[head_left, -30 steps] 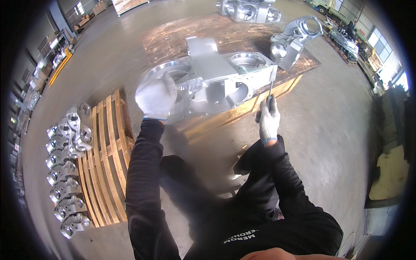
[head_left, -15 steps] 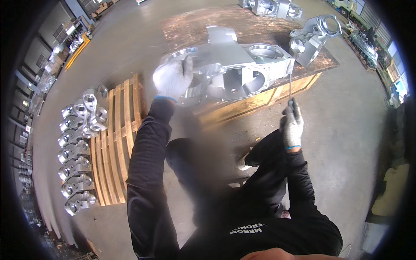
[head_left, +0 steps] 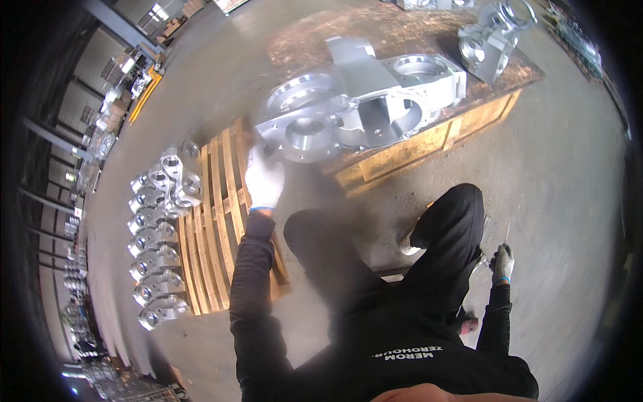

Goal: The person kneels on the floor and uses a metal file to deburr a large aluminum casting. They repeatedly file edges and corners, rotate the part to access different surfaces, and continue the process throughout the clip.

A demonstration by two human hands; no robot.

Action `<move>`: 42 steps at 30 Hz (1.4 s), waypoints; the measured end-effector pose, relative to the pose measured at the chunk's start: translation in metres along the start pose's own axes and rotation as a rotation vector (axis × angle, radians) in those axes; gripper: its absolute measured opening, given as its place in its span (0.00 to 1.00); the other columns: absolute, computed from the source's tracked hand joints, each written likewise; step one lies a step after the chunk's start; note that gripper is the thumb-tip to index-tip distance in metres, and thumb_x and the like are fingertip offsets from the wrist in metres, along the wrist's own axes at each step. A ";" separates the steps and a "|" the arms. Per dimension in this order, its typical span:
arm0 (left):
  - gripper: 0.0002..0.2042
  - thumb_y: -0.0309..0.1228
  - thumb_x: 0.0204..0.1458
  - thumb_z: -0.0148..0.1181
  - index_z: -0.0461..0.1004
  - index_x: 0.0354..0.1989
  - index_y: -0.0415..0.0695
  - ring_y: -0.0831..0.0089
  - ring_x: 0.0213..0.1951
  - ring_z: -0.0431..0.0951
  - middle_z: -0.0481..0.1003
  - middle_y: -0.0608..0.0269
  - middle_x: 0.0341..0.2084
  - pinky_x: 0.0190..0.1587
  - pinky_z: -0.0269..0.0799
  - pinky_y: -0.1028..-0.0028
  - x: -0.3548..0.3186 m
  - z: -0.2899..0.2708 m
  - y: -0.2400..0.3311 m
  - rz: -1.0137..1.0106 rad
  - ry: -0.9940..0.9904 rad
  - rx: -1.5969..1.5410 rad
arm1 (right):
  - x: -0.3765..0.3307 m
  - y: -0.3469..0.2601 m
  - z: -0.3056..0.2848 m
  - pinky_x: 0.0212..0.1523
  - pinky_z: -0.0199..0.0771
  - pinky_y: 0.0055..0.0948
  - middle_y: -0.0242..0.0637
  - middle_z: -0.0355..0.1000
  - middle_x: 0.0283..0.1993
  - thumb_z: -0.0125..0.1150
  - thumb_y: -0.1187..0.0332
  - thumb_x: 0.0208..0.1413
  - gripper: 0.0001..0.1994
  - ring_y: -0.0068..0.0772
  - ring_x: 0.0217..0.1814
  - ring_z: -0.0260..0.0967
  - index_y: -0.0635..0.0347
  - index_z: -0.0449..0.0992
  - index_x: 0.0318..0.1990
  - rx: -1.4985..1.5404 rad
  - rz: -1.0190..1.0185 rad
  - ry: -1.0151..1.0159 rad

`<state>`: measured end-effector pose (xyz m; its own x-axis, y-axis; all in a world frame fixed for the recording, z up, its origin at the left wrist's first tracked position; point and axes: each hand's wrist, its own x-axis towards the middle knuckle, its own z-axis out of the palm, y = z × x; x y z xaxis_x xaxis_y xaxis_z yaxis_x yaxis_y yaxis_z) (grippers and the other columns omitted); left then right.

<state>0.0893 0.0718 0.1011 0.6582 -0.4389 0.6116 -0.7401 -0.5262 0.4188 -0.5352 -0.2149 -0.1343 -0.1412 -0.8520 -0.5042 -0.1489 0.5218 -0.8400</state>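
A large silver metal casting (head_left: 362, 100) with round bored openings lies on a wooden crate's top. My left hand (head_left: 266, 181), in a white knit glove, is at the casting's left end, its fingertips by the lower left edge. Glare washes out those fingers, so their grip is unclear. Low at the right, beside my knee, my gloved right hand (head_left: 502, 264) is closed around a slim rod-shaped tool (head_left: 508, 231) that points up and away from the casting. The tool's exact kind is too small to make out.
The wooden crate (head_left: 429, 139) stands before my knees. Another silver casting (head_left: 492, 50) rests on its right end, with more metal parts (head_left: 435, 3) behind. To my left, a slatted pallet (head_left: 207, 258) has several silver castings (head_left: 155, 264) lined up along its left side.
My right hand has drawn back from the casting's right end, down and to the right, with the rod-shaped tool. My left hand has slid down to the casting's lower left edge. The view has shifted.
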 end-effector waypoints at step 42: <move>0.16 0.36 0.68 0.50 0.80 0.52 0.39 0.72 0.50 0.77 0.78 0.63 0.47 0.47 0.73 0.70 0.120 -0.026 0.041 -0.087 -0.494 -0.206 | 0.088 0.225 0.068 0.65 0.72 0.44 0.58 0.77 0.57 0.66 0.60 0.49 0.33 0.57 0.62 0.75 0.67 0.72 0.63 -0.866 0.300 -0.081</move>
<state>0.1341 0.0169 0.2089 0.6679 -0.7167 0.2009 -0.6590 -0.4439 0.6072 -0.5146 -0.1756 -0.3810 -0.2284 -0.6590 -0.7166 -0.8026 0.5441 -0.2444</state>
